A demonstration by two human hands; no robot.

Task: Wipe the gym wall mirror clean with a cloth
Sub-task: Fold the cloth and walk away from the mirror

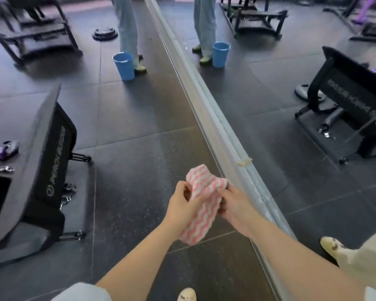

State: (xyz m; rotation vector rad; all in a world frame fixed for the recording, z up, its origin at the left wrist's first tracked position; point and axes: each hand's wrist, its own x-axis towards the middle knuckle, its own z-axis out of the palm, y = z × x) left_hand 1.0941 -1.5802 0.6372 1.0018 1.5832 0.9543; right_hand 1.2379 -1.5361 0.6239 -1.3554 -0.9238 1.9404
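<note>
Holding the cloth [201, 204] between both hands above the floor [139, 148], just left of the mirror [280, 105]: left hand [182, 205] and right hand [234, 207] each curl fingers round an end. Likely risks: the bunched cloth could smear rather than clean, or slip from the grip while being refolded. A blue bucket [124, 66] and another person's legs [128, 29] stand further along. Upper mirror is cut off; dirt on the glass is hard to make out; the view is blurred.
</note>
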